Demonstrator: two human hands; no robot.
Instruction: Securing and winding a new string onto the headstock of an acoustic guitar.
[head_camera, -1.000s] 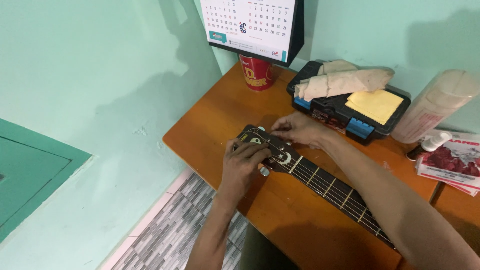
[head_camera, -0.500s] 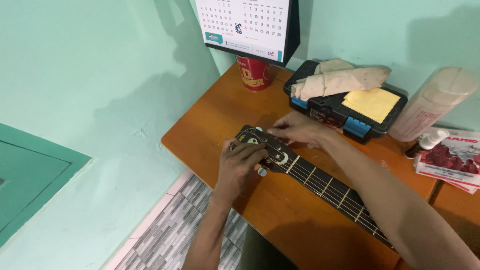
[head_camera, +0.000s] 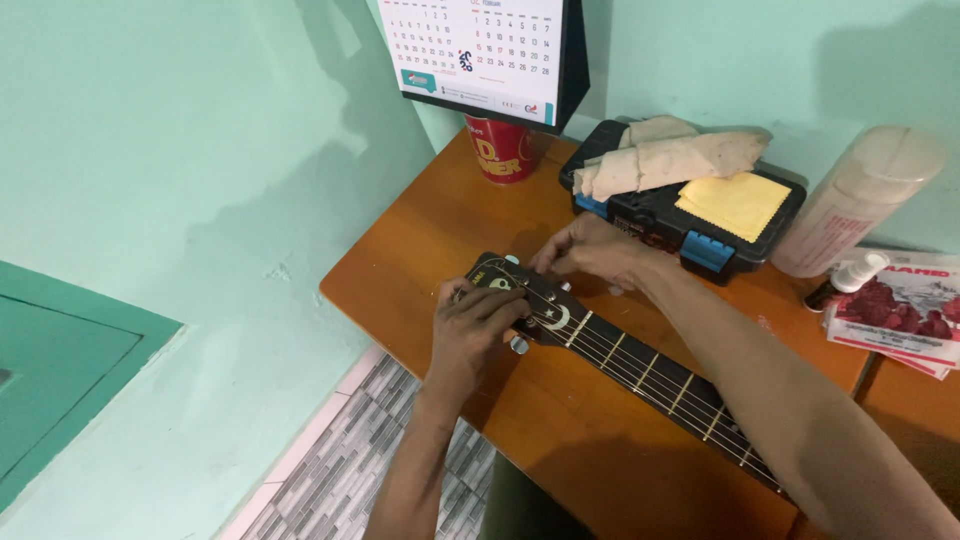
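Guitar headstock (head_camera: 520, 295), dark with pale inlay, flat on the wooden bench (head_camera: 430, 240) near its 9 o'clock edge; neck (head_camera: 660, 385) with frets and strings running off toward 4 o'clock. Left hand (head_camera: 470, 335) laid over the headstock from 6 o'clock, fingers curled and closed down across its near side, thumb side by a pale tuning peg (head_camera: 518, 345); exact grip under the fingers hidden. Right hand (head_camera: 590, 250) at the headstock's 1 o'clock side, fingers bent and drawn together at the far edge, seemingly pinching a peg or string end; what sits between the fingertips too small to tell. Both forearms entering from 5 and 6 o'clock.

Surroundings, by clock direction from the headstock: at 12 o'clock, red cup (head_camera: 500, 150) standing upright in the bench corner, partly behind a hanging wall calendar (head_camera: 480, 50). At 1 to 2 o'clock, black case with blue latches (head_camera: 650, 215), just beyond the right hand, carrying a rolled brown paper bundle (head_camera: 670, 160) and a yellow cloth (head_camera: 735, 200). At 2 to 3 o'clock, pale plastic bottle (head_camera: 850, 210) leaning against the wall, small white spray bottle (head_camera: 850, 275) lying beside it, red-printed packet (head_camera: 900, 310) flat on the bench. Mint-green walls (head_camera: 200, 180) on two sides; grey patterned floor tiles (head_camera: 340, 470) at 7 o'clock, below the bench edge.
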